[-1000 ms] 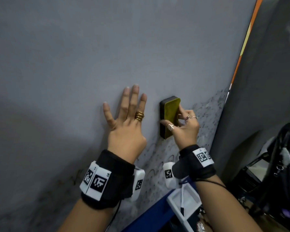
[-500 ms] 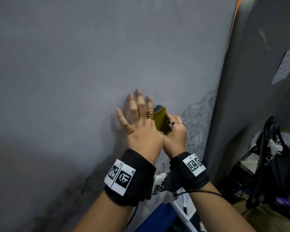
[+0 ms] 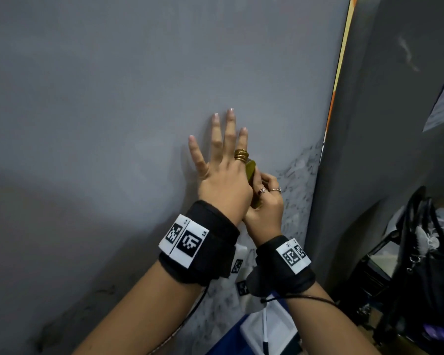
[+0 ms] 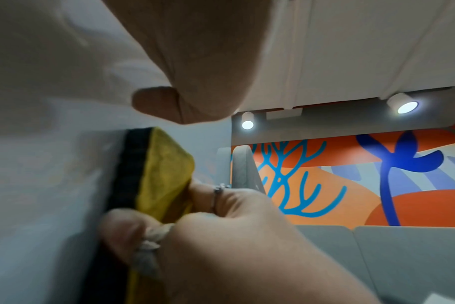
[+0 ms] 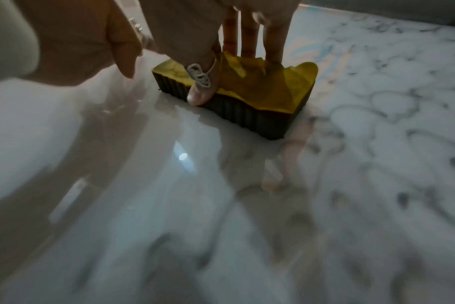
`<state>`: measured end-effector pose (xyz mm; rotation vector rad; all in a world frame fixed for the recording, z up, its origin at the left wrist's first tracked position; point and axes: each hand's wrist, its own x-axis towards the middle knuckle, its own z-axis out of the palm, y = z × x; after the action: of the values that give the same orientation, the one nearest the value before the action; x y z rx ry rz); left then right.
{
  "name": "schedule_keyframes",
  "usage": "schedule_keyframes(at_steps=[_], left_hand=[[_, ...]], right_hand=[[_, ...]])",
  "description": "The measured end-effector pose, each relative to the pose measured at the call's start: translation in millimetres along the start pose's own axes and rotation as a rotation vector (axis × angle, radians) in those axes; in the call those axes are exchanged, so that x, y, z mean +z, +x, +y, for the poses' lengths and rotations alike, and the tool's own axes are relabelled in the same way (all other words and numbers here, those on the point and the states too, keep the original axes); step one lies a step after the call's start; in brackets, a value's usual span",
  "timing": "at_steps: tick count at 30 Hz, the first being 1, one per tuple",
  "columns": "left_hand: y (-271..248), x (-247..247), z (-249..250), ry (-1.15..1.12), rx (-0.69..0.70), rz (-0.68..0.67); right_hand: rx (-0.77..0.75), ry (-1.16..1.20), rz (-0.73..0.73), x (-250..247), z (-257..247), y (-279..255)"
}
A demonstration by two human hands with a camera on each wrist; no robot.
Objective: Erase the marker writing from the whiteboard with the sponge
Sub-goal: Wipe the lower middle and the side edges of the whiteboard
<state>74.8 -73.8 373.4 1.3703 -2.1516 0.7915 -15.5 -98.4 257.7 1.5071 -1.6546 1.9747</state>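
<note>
Fingers of the right hand (image 3: 265,201) gripped a yellow sponge (image 5: 247,92), dark side pressed on the whiteboard (image 3: 139,98). Flat, fingers spread, the left hand (image 3: 223,175) braced just beside it. Smudged marker writing (image 5: 377,123) remained; crowded hands could collide, leaving streaks.

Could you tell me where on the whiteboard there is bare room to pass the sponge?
The whiteboard is bare above and left of the left hand. It is crowded where the right hand presses the sponge beside it; marker writing fills the strip to the board's right edge.
</note>
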Motion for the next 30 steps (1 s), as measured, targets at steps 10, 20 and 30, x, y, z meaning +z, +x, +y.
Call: schedule_keyframes(at_steps=[10, 20, 30], left_hand=[[16, 44, 32, -0.011, -0.118, 0.175], [47, 60, 83, 0.018, -0.138, 0.254], [51, 73, 77, 0.155, -0.131, 0.221]], right_hand=[[0.143, -0.117, 0.078, -50, 92, 83], [-0.052, -0.242, -0.042, -44, 81, 55], [0.280, -0.227, 0.072, -67, 152, 132]])
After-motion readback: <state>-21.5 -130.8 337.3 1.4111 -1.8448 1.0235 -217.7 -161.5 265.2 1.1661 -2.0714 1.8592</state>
